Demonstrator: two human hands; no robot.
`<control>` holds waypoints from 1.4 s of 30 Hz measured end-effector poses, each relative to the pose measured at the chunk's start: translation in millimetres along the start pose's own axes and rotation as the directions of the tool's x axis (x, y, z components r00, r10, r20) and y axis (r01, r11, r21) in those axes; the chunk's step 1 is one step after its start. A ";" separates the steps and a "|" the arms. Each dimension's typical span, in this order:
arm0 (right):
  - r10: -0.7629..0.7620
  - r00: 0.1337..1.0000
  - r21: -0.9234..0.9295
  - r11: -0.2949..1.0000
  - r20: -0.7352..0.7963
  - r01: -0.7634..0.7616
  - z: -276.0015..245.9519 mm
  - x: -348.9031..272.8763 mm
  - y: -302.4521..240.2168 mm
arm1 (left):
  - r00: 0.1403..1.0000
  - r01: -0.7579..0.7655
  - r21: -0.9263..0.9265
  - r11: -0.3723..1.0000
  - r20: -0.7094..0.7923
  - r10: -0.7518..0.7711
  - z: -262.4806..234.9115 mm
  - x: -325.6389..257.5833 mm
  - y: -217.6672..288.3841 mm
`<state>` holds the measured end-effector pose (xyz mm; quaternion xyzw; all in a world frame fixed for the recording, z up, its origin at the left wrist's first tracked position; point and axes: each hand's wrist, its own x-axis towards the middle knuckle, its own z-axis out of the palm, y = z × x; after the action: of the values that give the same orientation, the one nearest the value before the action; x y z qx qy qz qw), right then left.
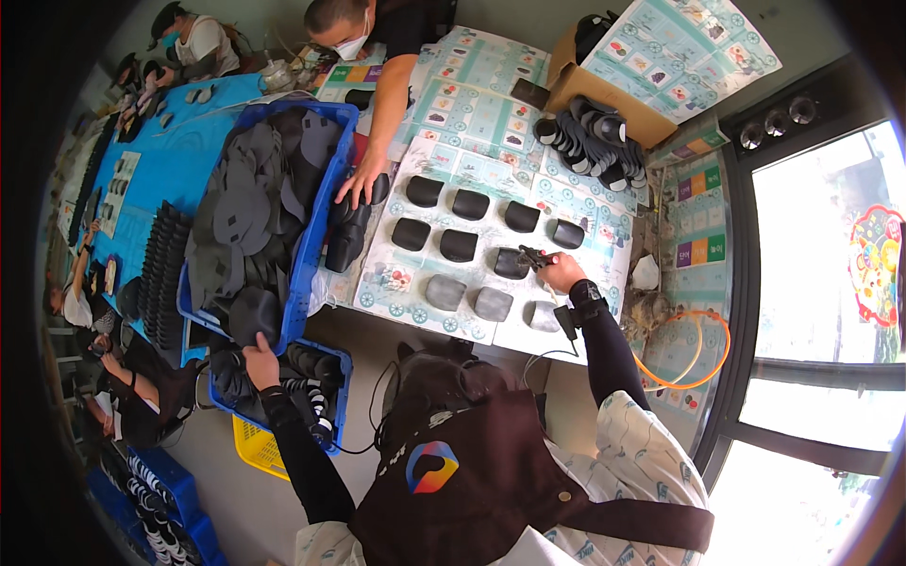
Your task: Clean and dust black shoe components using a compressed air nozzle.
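One tool (537,256) (black) in right hand (563,274)

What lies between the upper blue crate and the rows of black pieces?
In the head view: a pile of black pieces, with a co-worker's hand at its far end.

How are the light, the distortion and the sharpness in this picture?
Head view throughout: daylight washes much of the window to white; its dark frame bends; the picture's corners fall black; the right hand and black tool look fairly sharp.
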<state>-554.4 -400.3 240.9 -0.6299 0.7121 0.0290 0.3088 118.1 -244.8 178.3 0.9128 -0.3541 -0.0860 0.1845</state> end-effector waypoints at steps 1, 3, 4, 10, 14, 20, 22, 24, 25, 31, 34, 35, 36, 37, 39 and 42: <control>0.018 1.000 0.026 0.999 0.016 -0.019 0.0 -0.9 -0.9 | 1.000 -0.002 -0.002 1.000 0.007 0.002 7.9 4.0 -4.1; 0.047 0.998 0.041 0.998 -0.047 -0.045 14.9 11.5 20.4 | 0.943 0.138 -0.251 0.958 -0.264 -0.205 22.8 10.8 -4.8; 0.067 0.992 0.057 0.996 -0.104 -0.061 18.6 14.9 25.3 | 0.925 0.193 -0.334 0.923 -0.253 -0.285 29.1 11.8 1.5; -0.064 0.993 0.055 0.996 -0.101 0.070 23.0 11.7 26.0 | 0.762 0.446 -0.239 0.862 -0.404 -0.506 69.3 30.6 10.0; -0.040 0.997 0.063 0.997 -0.060 0.043 -0.4 -1.6 7.9 | 0.778 0.490 -0.268 0.829 -0.295 -0.555 58.2 14.9 53.1; -0.088 0.996 0.018 0.996 -0.001 0.088 -0.5 -3.0 8.9 | 0.779 0.505 -0.252 0.825 -0.279 -0.562 62.0 23.2 37.8; -0.084 0.996 0.009 0.996 0.007 0.084 -2.4 -5.9 5.4 | 0.775 0.509 -0.241 0.826 -0.290 -0.562 60.8 23.7 38.6; -0.089 0.996 0.001 0.996 -0.010 0.089 -3.9 -4.9 5.8 | 0.775 0.509 -0.230 0.829 -0.296 -0.558 60.1 24.1 40.9; -0.091 0.996 0.011 0.996 -0.019 0.092 -1.7 -4.3 7.9 | 0.776 0.512 -0.233 0.827 -0.287 -0.561 59.8 23.5 42.3; -0.106 0.992 0.005 0.994 -0.072 0.106 4.5 -9.1 11.6 | 0.781 0.485 -0.267 0.833 -0.295 -0.550 55.9 18.6 41.0; -0.069 0.994 0.030 0.997 -0.084 0.071 2.7 -10.4 15.0 | 0.826 0.449 -0.194 0.872 -0.281 -0.488 56.5 16.2 43.4; -0.068 0.994 0.035 0.997 -0.090 0.071 3.4 -11.5 14.4 | 0.828 0.457 -0.204 0.866 -0.259 -0.497 55.8 15.9 44.5; -0.089 0.990 0.044 0.995 -0.113 0.095 4.0 -12.8 13.7 | 0.829 0.464 -0.213 0.860 -0.237 -0.506 55.8 16.5 44.3; -0.110 0.985 0.053 0.992 -0.135 0.118 4.3 -13.3 13.0 | 0.833 0.457 -0.215 0.863 -0.238 -0.500 55.9 16.9 44.0; -0.096 0.988 0.051 0.993 -0.123 0.103 3.4 -10.1 10.6 | 0.825 0.459 -0.226 0.859 -0.250 -0.506 57.0 17.0 41.7; -0.065 0.992 0.049 0.996 -0.104 0.070 -1.9 -10.5 5.9 | 0.829 0.447 -0.231 0.864 -0.256 -0.497 60.0 19.1 36.3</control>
<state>-560.4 -390.7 245.4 -0.6460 0.7058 -0.0325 0.2889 92.6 -299.0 137.2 0.9559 -0.0758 -0.0146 0.2834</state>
